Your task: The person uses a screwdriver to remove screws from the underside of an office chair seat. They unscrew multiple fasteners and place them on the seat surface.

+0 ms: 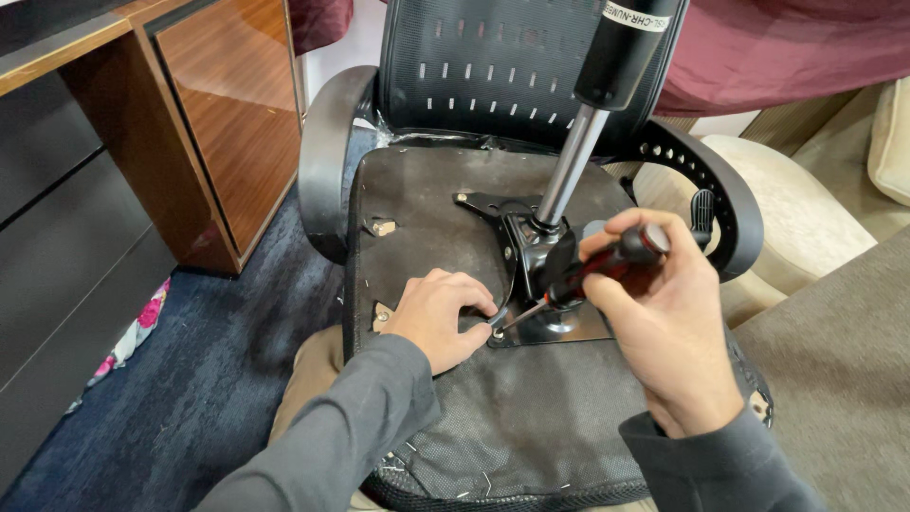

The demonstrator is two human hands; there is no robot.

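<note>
An office chair lies upturned across my lap, its dark seat underside (427,204) facing up. A black metal mechanism plate (531,246) is fixed to it, with a silver and black gas cylinder (580,152) rising from it. My right hand (664,313) grips a screwdriver (607,261) with a red and black handle, its tip angled down-left at the plate's near corner. My left hand (441,318) rests on the seat underside, fingertips pinching something small at that corner beside the tip.
Black armrests (322,152) curve on both sides, and the mesh backrest (493,66) stands behind. A wooden desk cabinet (218,123) is at the left on dark blue carpet (237,332). A beige cushion (806,218) and a grey seat are at the right.
</note>
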